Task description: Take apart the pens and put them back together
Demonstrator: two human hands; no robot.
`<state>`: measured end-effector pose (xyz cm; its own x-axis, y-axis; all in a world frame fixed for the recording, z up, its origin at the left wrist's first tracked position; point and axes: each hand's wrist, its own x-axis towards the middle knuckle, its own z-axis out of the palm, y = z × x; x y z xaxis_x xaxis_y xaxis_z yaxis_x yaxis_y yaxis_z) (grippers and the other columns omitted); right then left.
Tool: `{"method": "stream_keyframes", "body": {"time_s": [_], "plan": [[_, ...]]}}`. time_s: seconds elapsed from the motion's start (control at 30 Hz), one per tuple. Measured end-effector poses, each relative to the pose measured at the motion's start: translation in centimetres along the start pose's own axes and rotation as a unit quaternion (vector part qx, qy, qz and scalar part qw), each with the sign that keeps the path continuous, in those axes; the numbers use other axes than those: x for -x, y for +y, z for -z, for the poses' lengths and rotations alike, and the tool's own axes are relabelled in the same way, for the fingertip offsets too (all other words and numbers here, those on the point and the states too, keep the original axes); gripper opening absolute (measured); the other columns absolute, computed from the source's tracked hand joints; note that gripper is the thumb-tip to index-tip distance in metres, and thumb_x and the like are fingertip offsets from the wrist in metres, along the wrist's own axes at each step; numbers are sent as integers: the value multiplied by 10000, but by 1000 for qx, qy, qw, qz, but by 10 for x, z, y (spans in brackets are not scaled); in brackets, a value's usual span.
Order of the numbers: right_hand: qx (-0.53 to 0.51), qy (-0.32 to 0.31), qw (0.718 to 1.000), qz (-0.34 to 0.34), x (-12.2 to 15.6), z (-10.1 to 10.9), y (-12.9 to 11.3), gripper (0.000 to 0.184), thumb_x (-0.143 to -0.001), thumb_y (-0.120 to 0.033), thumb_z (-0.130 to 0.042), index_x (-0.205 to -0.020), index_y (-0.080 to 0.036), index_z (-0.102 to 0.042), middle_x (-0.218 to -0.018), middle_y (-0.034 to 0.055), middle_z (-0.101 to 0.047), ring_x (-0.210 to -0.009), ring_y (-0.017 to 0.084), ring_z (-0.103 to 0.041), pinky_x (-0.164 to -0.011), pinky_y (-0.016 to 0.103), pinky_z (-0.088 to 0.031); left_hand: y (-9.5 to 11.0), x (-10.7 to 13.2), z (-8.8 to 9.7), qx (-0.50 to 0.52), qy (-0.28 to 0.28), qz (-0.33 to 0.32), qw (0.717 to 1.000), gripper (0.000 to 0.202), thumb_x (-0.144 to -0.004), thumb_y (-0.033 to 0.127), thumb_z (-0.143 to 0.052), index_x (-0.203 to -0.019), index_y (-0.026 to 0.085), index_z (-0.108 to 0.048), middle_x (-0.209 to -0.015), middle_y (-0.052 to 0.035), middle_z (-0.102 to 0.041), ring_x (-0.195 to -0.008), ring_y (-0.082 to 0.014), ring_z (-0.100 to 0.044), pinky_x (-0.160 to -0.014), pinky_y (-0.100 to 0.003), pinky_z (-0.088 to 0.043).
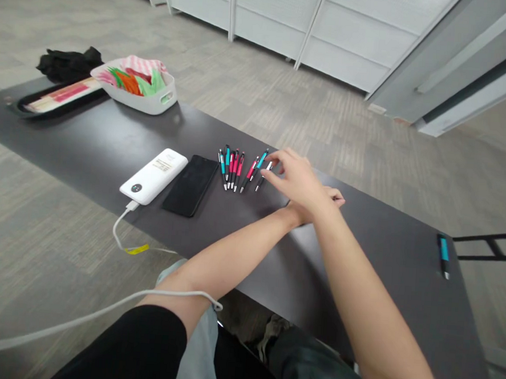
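Several pens (232, 171) with turquoise or red barrels and black grips lie side by side on the dark table. My right hand (294, 178) is over the right end of this row, thumb and index finger apart, nearest to a pen with a pale barrel (264, 176). No pen shows clearly between those fingers. My left arm crosses beneath my right forearm. My left hand (333, 195) lies low over the table, mostly hidden by my right wrist; its visible fingers are curled, and anything inside them is hidden.
Left of the pens lie a black phone (191, 186) and a white power bank (154, 176) with a white cable (120, 227). Farther left are a white basket (155, 102) of colourful items and a black tray (61, 108). One turquoise pen (444, 256) lies near the right edge.
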<state>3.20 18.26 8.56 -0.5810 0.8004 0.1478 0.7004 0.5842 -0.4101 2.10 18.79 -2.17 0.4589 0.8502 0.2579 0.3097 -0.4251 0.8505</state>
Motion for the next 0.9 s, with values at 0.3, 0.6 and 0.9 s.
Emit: {"method": "stream_keyframes", "body": {"time_s": [0.3, 0.6, 0.9], "plan": [[50, -20, 999, 3, -85, -77, -32, 302, -1167, -355, -831, -1447, -245, -855, -1666, 235, -711, -1583, 522, -639, -1335, 757, -528, 18, -1, 13, 49, -20, 44, 998, 184, -1235, 381, -771, -1079, 361, -866, -1273, -52, -943, -1198, -301, -877, -1049, -472, -693], [36, -13, 999, 13, -94, -89, -15, 365, -1151, -589, -892, -1303, -262, -833, -1621, 231, -682, -1571, 563, -581, -1309, 863, -510, 25, -3, 20, 86, -24, 76, 993, 194, -1248, 421, -800, -1075, 335, -816, -1306, -64, -956, -1211, -289, -886, -1015, -447, -672], [-19, 16, 999, -26, -91, -81, -20, 469, -1170, -551, -803, -1565, -307, -740, -1596, 201, -789, -1546, 540, -636, -1320, 808, -489, 27, -2, 18, 84, -15, 67, 994, 254, -1230, 500, -862, -1025, 351, -842, -1279, -55, -942, -1189, -308, -865, -1007, -455, -676]]}}
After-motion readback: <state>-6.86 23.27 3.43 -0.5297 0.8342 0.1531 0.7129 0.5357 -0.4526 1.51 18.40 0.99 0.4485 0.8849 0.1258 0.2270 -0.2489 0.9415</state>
